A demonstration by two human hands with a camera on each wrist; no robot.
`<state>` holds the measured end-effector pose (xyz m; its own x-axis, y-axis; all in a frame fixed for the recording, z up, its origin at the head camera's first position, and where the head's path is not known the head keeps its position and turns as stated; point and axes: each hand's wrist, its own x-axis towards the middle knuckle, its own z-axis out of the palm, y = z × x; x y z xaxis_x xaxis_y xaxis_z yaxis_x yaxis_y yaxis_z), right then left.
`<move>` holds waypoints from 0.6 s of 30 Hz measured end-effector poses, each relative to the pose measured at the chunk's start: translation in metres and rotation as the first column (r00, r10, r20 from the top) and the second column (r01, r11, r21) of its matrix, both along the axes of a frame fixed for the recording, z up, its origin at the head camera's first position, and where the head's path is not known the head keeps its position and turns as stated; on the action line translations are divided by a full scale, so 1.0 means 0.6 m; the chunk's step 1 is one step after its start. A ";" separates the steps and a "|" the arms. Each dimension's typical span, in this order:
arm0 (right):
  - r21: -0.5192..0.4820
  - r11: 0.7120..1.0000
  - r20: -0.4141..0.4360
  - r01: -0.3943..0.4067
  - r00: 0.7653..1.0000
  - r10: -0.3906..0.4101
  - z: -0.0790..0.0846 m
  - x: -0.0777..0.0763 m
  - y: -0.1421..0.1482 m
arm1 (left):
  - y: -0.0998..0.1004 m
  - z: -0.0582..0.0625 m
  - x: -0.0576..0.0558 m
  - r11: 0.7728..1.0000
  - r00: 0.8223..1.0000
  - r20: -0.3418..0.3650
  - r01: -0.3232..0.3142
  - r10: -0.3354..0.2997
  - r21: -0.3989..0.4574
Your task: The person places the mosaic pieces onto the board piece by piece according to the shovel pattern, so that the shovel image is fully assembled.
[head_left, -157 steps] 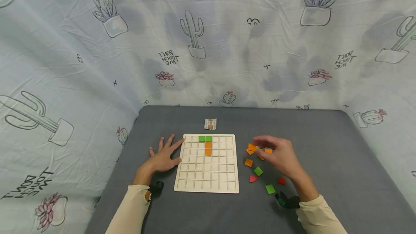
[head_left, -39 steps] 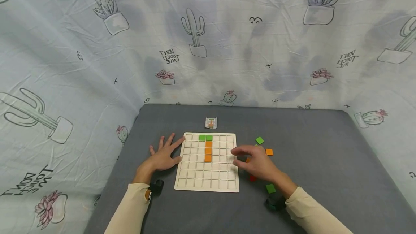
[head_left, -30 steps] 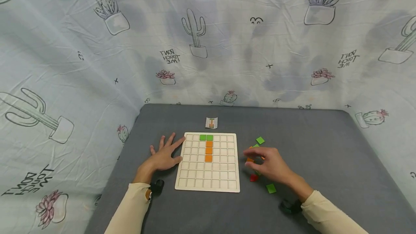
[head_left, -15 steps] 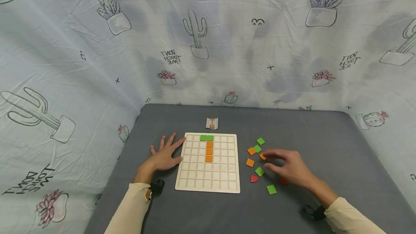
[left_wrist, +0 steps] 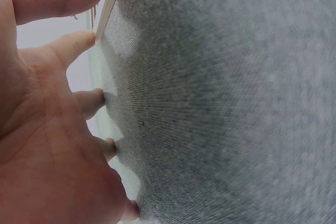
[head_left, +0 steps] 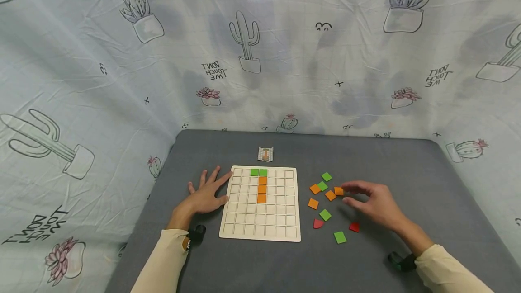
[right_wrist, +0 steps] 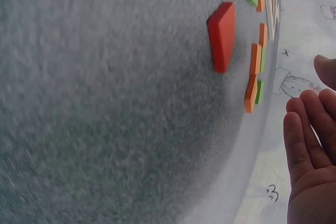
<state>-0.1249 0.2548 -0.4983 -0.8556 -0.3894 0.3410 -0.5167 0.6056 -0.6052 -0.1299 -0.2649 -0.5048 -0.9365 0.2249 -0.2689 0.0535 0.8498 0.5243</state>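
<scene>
A pale wooden grid board (head_left: pixel 244 220) lies on the table. Two green square tiles (head_left: pixel 258 172) fill cells in its top row, and a column of orange tiles (head_left: pixel 262 189) runs below the right-hand one. My left hand (head_left: pixel 205 199) rests spread on the cloth, thumb and index fingertip touching the board's left edge. To the board's right are loose orange tiles (head_left: pixel 313 203), green tiles (head_left: pixel 325 215) and two red pieces (head_left: pixel 318 224). My right hand (head_left: pixel 376 202) hovers over there, holding nothing, its fingertips close to an orange tile (head_left: pixel 338 191).
Beyond the board lies a small pattern card (head_left: pixel 265 154) showing a gridded picture. Grey cloth covers the table (head_left: pixel 407 166). A cactus-print curtain (head_left: pixel 285 49) hangs behind and at the sides.
A third orange tile now sits in the column on the board. My right hand, earlier holding an orange tile, has moved away from the board to the right. My left hand stays put.
</scene>
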 end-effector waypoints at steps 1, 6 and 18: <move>-0.003 1.000 -0.005 -0.004 1.000 0.004 -0.001 -0.002 0.002 | -0.001 -0.001 0.000 1.000 1.000 -0.002 0.001 -0.001 0.003; -0.010 1.000 -0.026 -0.013 1.000 0.013 -0.009 -0.015 0.010 | -0.001 0.000 0.001 1.000 1.000 -0.006 0.003 -0.003 0.006; 0.030 1.000 0.006 -0.007 1.000 0.007 -0.028 -0.041 0.014 | -0.001 0.003 0.002 1.000 1.000 -0.001 0.007 -0.007 0.014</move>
